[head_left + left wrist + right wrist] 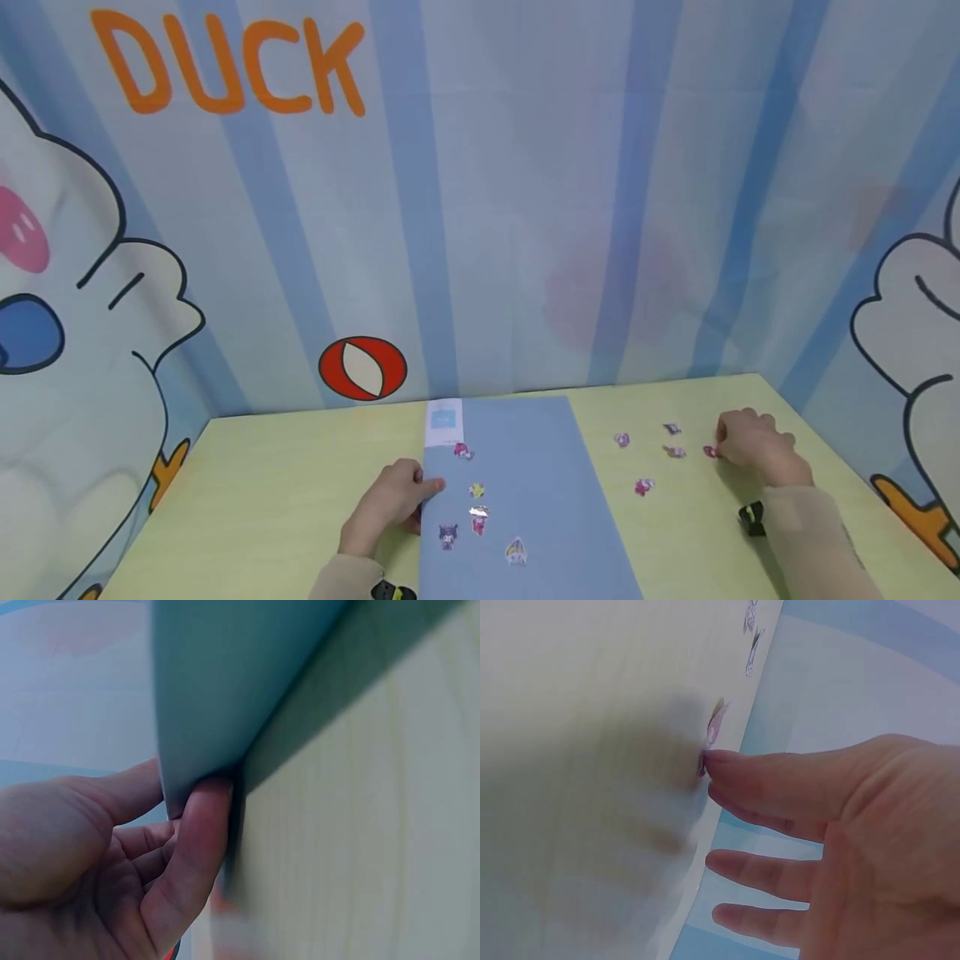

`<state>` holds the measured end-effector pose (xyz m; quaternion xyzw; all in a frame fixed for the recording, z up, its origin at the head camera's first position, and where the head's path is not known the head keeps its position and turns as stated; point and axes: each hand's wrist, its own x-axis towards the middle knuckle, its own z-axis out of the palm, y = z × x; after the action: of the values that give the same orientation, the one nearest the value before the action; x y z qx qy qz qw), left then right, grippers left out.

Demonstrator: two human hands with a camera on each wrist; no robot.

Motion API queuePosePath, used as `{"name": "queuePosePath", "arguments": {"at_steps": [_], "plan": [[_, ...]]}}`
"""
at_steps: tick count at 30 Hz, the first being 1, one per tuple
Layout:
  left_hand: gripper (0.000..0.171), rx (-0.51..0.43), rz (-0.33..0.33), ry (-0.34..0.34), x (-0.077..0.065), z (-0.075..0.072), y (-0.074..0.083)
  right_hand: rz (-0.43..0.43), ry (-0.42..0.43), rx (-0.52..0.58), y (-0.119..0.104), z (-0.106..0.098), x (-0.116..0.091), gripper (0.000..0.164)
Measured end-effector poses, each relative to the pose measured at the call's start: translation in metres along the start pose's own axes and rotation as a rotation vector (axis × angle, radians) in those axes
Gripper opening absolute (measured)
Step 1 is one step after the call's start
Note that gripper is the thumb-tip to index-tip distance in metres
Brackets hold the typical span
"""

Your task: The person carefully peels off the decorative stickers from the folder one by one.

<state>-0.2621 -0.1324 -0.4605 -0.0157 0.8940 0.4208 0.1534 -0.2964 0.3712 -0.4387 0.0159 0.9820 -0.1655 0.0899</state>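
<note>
A flat blue sheet [540, 475] with a white label [444, 425] at its top left corner lies on the table. My left hand [397, 497] pinches its left edge, thumb over the top and a finger beneath, as the left wrist view [112, 855] of the hand shows. Cartoon stickers, including a purple one [447, 536] and a yellow one [477, 491], are on the sheet. At the right, my right hand [753, 442] pinches a small pink sticker [709, 451] between thumb and finger at the tabletop. The right wrist view shows this sticker [717, 724] upright at the fingertips.
Several loose stickers lie on the pale yellow table [300, 475] between the sheet and my right hand, among them a pink one [644, 486] and a purple one [622, 439]. A striped blue backdrop [510, 208] with cartoon figures rises behind the table's far edge.
</note>
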Motion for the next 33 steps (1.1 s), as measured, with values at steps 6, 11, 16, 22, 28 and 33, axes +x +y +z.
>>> {"name": "queuePosePath", "arguments": {"at_steps": [6, 11, 16, 22, 28, 33], "plan": [[0.023, -0.001, -0.005, 0.003, 0.001, 0.000, 0.001, -0.003, 0.018, -0.032, -0.004, -0.003, 0.000, 0.010], [0.023, -0.005, -0.005, -0.001, 0.001, 0.000, 0.001, -0.061, 0.047, -0.067, -0.017, -0.008, -0.003, 0.025], [0.023, 0.000, -0.005, -0.002, -0.001, 0.000, 0.001, -0.141, 0.112, -0.077, -0.045, -0.009, -0.013, 0.028], [0.023, 0.001, -0.005, 0.004, 0.000, -0.001, 0.000, -0.254, 0.204, -0.104, -0.079, 0.000, -0.018, 0.025], [0.023, -0.007, -0.003, 0.002, 0.000, -0.001, 0.000, -0.372, 0.282, -0.143, -0.113, 0.010, -0.025, 0.018], [0.023, -0.005, -0.006, 0.002, 0.000, -0.001, 0.000, -0.413, 0.292, -0.160, -0.136, 0.016, -0.033, 0.017]]}}
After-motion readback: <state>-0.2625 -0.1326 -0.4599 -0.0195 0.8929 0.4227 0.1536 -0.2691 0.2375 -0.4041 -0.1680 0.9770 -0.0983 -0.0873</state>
